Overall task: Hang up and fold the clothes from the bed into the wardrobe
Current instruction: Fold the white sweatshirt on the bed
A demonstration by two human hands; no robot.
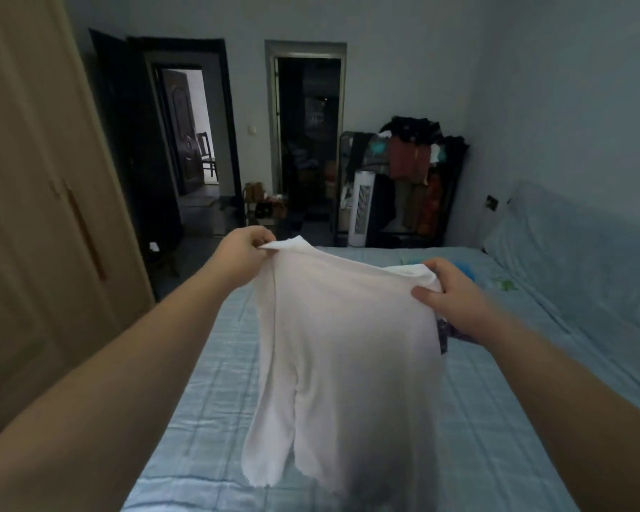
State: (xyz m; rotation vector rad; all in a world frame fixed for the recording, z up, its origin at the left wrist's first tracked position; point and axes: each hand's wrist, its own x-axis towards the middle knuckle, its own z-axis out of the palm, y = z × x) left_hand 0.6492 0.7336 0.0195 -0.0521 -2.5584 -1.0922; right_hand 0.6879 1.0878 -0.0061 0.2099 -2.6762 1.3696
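Left hand (246, 249) and right hand (446, 293) each pinch a top corner of the white top (344, 345), grip tight, spreading it above the bed (215, 364), likely to fold or hang it.

Pale walls (459, 49) frame two dark doorways (307, 142), with a laden clothes rack (411, 168) in the corner.

You hold a thin white top (348, 345) up by its two upper corners, left hand (242, 253) and right hand (451, 297) pinching the edge. It hangs spread above the pale blue checked bed (215, 364), one sleeve dangling. The tan wardrobe (34, 179) stands to your left.
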